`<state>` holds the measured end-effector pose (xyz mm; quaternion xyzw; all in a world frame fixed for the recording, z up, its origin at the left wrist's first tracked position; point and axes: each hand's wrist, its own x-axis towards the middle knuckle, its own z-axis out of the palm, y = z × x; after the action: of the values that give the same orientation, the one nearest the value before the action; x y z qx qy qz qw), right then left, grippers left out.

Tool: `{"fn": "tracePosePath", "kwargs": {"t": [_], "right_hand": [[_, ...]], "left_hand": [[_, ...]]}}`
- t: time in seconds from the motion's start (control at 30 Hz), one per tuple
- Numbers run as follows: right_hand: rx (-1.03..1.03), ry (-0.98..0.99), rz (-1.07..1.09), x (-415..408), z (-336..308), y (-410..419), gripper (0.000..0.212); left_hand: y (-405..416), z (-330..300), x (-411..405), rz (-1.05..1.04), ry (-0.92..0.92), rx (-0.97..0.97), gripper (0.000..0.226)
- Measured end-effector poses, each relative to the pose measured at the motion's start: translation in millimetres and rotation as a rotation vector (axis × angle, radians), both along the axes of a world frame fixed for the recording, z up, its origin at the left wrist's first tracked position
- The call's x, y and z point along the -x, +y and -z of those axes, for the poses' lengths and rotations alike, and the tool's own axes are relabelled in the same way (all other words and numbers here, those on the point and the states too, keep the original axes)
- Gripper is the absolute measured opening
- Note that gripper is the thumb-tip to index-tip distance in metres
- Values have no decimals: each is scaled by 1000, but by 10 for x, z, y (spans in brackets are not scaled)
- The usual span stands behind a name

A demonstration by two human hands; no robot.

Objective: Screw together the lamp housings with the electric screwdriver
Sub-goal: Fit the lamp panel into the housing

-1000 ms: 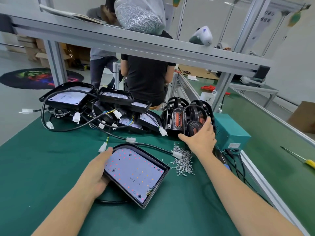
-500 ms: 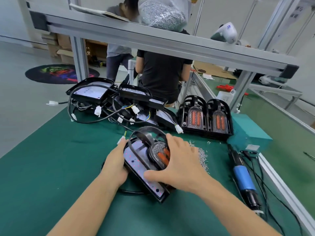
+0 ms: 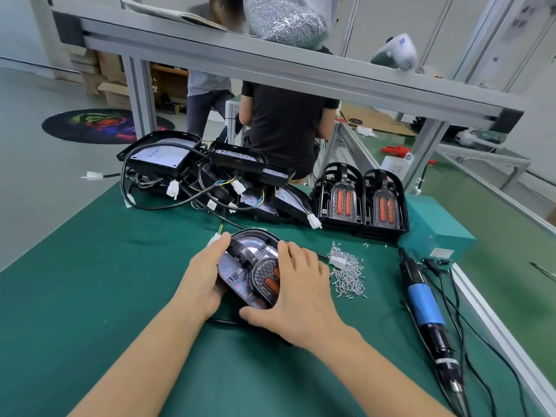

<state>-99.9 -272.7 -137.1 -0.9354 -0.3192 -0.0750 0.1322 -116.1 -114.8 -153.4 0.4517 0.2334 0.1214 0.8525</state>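
A black lamp housing (image 3: 240,266) with a white LED board lies on the green mat in front of me, a black grille insert with orange lenses (image 3: 264,276) set into it. My left hand (image 3: 203,279) grips the housing's left edge. My right hand (image 3: 298,291) lies over the insert and the housing's right side, fingers spread and thumb under the near edge. The electric screwdriver (image 3: 427,308), blue and black, lies untouched on the mat at the right. A pile of small silver screws (image 3: 349,273) sits just right of the housing.
Several wired housings (image 3: 210,182) are heaped at the mat's far side. Two upright grille inserts (image 3: 359,203) stand beside a teal power box (image 3: 436,227). An aluminium frame beam (image 3: 270,67) crosses overhead with a bag of screws (image 3: 285,19). A person sits beyond the bench.
My right hand brought a grille insert from the far stack onto the housing and now covers it. My left hand stayed on the housing's left edge.
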Motion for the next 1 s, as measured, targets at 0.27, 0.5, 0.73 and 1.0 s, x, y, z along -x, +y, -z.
{"fn": "tracePosePath", "kwargs": {"t": [0.27,0.5,0.73,1.0], "right_hand": [[-2,-53,-47,-106,138,-3,116],[-87,0,-70,-246,125,-169,100],[-72,190,-95,-273,165,-358,72],[-384,272,0,-363,-22,-687,45]], "left_hand": [[53,76,-63,36,17,-84,28],[106,189,-103,-90,99,-252,18],[93,225,-43,-82,246,-1134,25],[112,102,-80,-32,279,-1295,23]]}}
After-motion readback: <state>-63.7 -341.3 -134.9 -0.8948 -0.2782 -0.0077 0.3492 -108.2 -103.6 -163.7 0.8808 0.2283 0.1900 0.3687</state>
